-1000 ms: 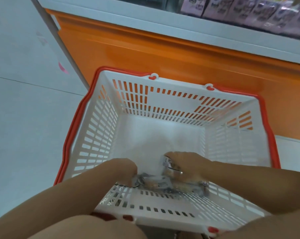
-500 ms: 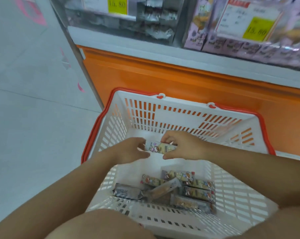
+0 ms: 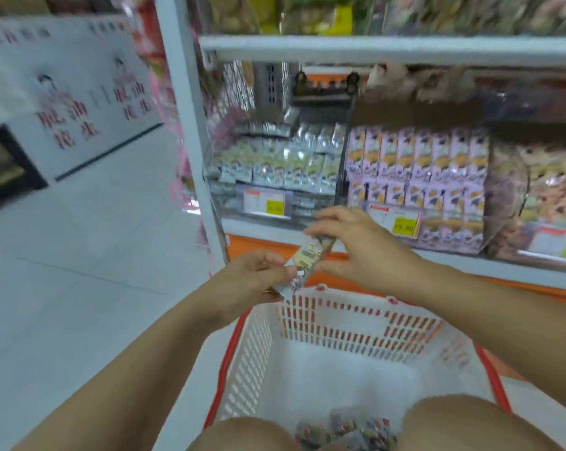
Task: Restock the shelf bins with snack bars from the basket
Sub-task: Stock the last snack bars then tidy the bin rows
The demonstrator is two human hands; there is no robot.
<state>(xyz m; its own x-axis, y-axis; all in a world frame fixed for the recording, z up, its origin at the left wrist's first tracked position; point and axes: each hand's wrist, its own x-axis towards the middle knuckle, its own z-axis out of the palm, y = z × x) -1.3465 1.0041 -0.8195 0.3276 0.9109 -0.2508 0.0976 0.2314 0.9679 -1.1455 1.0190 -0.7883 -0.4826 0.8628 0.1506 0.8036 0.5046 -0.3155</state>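
A wrapped snack bar (image 3: 307, 255) is held tilted in the air between both hands, above the far rim of the white basket with red rim (image 3: 233, 349). My left hand (image 3: 259, 275) pinches its lower end and my right hand (image 3: 356, 245) grips its upper end. Several more bars (image 3: 343, 431) lie at the near end of the basket floor, partly hidden by my knees. Straight ahead, the shelf holds a clear bin of silver-and-yellow bars (image 3: 285, 164) and a bin of purple-wrapped bars (image 3: 418, 167).
A white shelf upright (image 3: 190, 125) stands left of the bins, above an orange base panel (image 3: 503, 284). Yellow price tags (image 3: 403, 222) hang on the bin fronts. White floor tiles (image 3: 80, 255) spread to the left, with a printed wall panel (image 3: 80, 92) beyond.
Both hands have lifted one bar out of the basket up to bin height. The view has tilted up from the basket to the shelf.
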